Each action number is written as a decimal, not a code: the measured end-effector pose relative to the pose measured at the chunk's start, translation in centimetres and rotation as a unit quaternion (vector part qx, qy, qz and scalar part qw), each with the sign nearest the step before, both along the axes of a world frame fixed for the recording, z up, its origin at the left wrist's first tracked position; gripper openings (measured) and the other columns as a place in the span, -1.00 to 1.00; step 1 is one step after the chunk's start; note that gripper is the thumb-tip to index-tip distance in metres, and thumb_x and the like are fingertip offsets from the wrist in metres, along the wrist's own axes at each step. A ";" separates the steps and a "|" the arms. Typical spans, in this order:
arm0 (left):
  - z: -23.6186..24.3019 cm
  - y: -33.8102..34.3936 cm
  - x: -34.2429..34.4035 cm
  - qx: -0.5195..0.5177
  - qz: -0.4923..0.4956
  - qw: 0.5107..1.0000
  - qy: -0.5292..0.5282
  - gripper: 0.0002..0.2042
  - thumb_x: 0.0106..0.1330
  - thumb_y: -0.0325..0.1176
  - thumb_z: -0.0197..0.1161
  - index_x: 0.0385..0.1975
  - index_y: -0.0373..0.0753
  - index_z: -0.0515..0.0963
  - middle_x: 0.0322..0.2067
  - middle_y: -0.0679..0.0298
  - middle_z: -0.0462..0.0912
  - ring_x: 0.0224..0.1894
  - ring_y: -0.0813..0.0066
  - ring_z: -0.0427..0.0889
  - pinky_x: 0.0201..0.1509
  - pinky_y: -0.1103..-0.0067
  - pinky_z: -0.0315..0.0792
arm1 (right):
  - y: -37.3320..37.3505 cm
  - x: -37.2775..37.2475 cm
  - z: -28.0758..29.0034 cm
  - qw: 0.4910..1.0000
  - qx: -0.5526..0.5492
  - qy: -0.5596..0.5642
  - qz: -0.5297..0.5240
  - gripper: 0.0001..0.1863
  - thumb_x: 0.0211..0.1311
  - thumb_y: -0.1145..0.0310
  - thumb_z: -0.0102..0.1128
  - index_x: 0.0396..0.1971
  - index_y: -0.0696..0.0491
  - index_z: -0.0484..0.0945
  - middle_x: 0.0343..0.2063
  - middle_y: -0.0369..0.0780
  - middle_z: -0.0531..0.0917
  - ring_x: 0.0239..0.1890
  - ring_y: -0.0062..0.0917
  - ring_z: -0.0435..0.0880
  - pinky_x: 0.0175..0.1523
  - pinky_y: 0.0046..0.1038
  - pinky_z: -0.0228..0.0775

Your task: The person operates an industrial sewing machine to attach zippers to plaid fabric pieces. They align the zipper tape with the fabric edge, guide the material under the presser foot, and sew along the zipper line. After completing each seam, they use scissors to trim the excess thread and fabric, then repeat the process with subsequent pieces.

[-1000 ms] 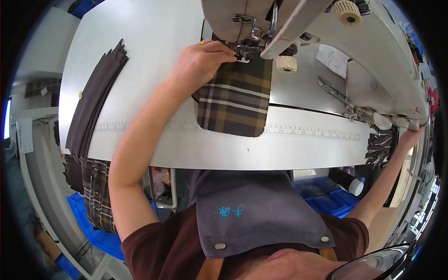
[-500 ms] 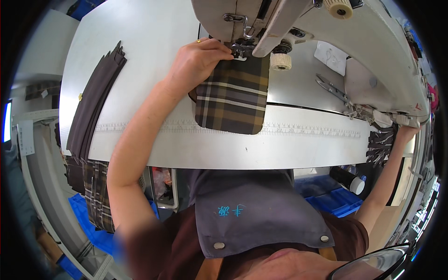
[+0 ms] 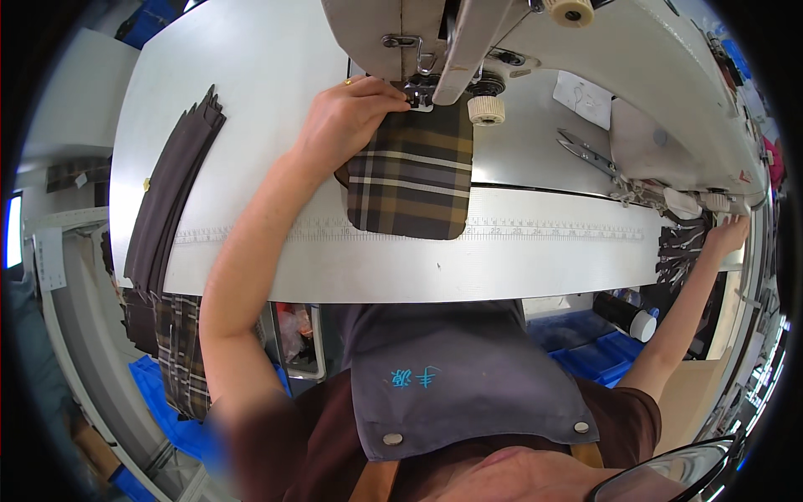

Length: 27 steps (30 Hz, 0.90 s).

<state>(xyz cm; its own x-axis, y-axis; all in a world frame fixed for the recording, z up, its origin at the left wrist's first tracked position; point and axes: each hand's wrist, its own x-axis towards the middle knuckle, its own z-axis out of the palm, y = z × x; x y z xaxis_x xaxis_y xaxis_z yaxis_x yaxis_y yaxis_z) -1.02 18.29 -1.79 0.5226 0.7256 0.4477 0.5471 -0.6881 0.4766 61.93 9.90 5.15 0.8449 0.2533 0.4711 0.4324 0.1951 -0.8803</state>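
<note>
A rounded plaid fabric piece [image 3: 410, 180] in brown, black and white lies on the white sewing table, its far end beneath the presser foot [image 3: 421, 104] of a sewing machine [image 3: 577, 50]. My left hand [image 3: 355, 113] is closed in a pinch at the fabric's far left edge, right beside the foot. The fingertips partly cover what they grip. Out at the far right, my right hand [image 3: 726, 236] reaches up to the end of the machine near its small knob [image 3: 717, 201]. Its fingers are small and partly hidden there.
Long dark fabric strips [image 3: 171, 197] lie stacked at the table's left. Right of the machine's needle are scissors [image 3: 588, 153] and a paper [image 3: 583, 99]. Zippers [image 3: 679, 251] bunch at the right edge. Below the table sit blue trays [image 3: 594, 358] and a dark bottle [image 3: 623, 315].
The view has shifted slightly, so the machine head appears further left. My left hand keeps its pinch beside the presser foot, and my right hand stays at the machine's end.
</note>
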 end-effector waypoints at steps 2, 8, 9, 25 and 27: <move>-0.1 -0.1 -0.2 -0.008 -0.004 1.000 -0.006 -0.74 0.00 -0.65 0.17 -0.32 -0.22 0.67 -0.28 0.22 0.68 -0.20 0.27 0.64 -0.11 0.47 0.53 | -0.6 -5.0 1.3 0.986 0.002 -0.151 -0.070 -0.55 0.33 0.15 -0.07 0.01 0.22 0.39 -0.03 -0.14 0.50 0.07 -0.35 0.44 0.09 -0.29 0.32; 2.0 0.7 -1.4 -0.244 -0.060 0.963 -0.096 -0.78 0.11 -0.58 0.17 -0.29 -0.20 0.67 -0.24 0.32 0.68 -0.23 0.49 0.63 -0.05 0.58 0.46 | -1.9 -16.5 0.7 0.898 0.145 -0.367 0.196 -0.55 0.38 0.16 -0.10 -0.07 0.33 0.39 -0.07 0.01 0.56 -0.09 -0.24 0.60 0.06 -0.31 0.37; 2.4 1.7 -2.3 -0.286 -0.037 0.948 -0.132 -0.78 0.12 -0.57 0.18 -0.26 -0.20 0.66 -0.24 0.30 0.68 -0.22 0.52 0.62 -0.04 0.59 0.45 | -2.7 -18.5 -0.5 0.884 0.072 -0.379 0.265 -0.59 0.35 0.23 -0.04 -0.07 0.33 0.40 -0.10 0.00 0.58 -0.11 -0.24 0.60 0.05 -0.31 0.39; -6.1 13.9 3.7 -0.163 0.440 0.874 -0.128 -0.73 0.13 -0.54 0.23 -0.13 -0.34 0.55 -0.29 0.19 0.63 -0.18 0.48 0.59 -0.06 0.59 0.45 | 1.7 -40.6 -6.4 0.650 -0.163 -0.536 0.514 -0.44 -0.07 0.30 0.34 0.01 0.10 0.45 0.08 -0.21 0.46 0.14 -0.29 0.36 0.12 -0.28 0.21; -6.5 14.8 3.6 -0.154 0.447 0.866 -0.161 -0.73 0.14 -0.54 0.23 -0.13 -0.35 0.54 -0.28 0.19 0.62 -0.18 0.47 0.59 -0.06 0.59 0.45 | 1.5 -40.4 -6.3 0.646 -0.165 -0.546 0.507 -0.41 -0.06 0.29 0.34 0.03 0.10 0.43 0.09 -0.21 0.46 0.14 -0.27 0.35 0.12 -0.26 0.20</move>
